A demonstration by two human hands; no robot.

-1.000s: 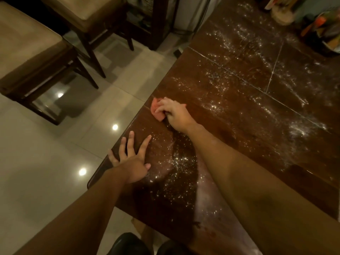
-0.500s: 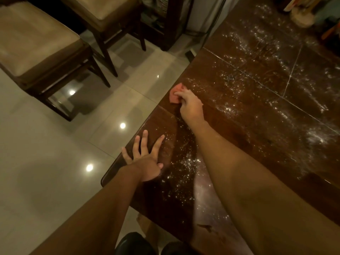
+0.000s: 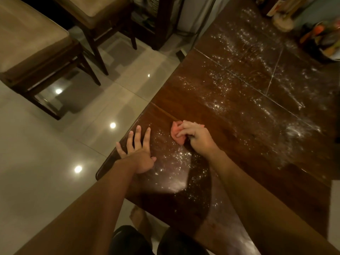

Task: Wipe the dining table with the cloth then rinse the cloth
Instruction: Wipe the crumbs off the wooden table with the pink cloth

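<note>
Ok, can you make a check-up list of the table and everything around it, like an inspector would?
Surface: dark brown wooden dining table, dusted with white powdery specks, thickest by the hands and across the far side.
Job's things: crumpled pink cloth, on the tabletop near the edge.
Clutter: bowl of colourful items and a pale round-based object at the far right corner; too blurred to identify.
Hands: right hand grips the cloth against the table; left hand rests flat, fingers spread, by the edge.
Cables: a thin dark line by the wall may be a cable.
Surroundings: two dark wooden chairs with beige cushions; glossy pale tiled floor.
</note>
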